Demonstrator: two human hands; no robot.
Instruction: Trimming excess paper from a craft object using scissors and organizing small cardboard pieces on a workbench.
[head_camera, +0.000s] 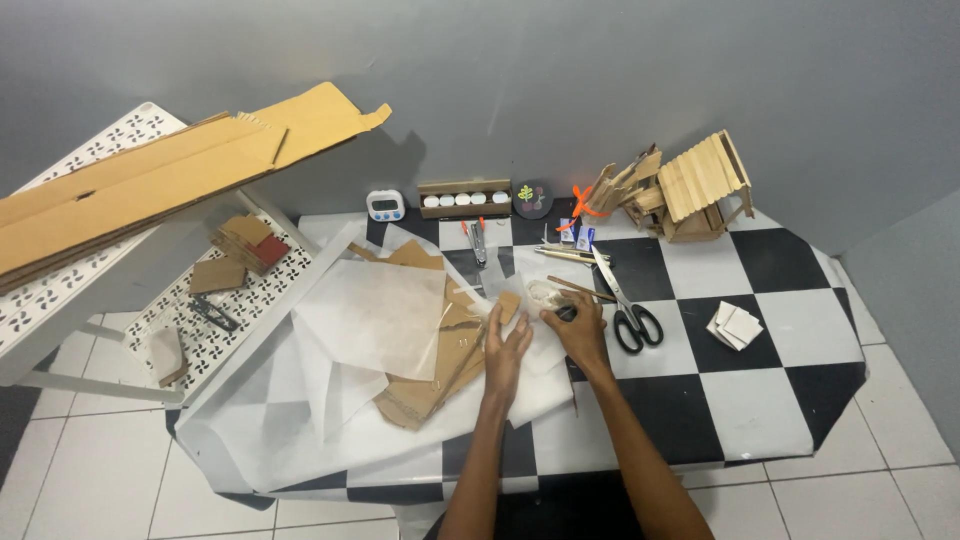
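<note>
1. Down at the middle of the checkered table, the left hand lies flat with fingers spread on white paper over cardboard pieces.
2. Just beside it, the right hand pinches a small dark object, too small to tell what, beside a clear tape roll.
3. Black-handled scissors lie right of that hand.
4. Toward the back edge stands a stick-built model house.
</note>
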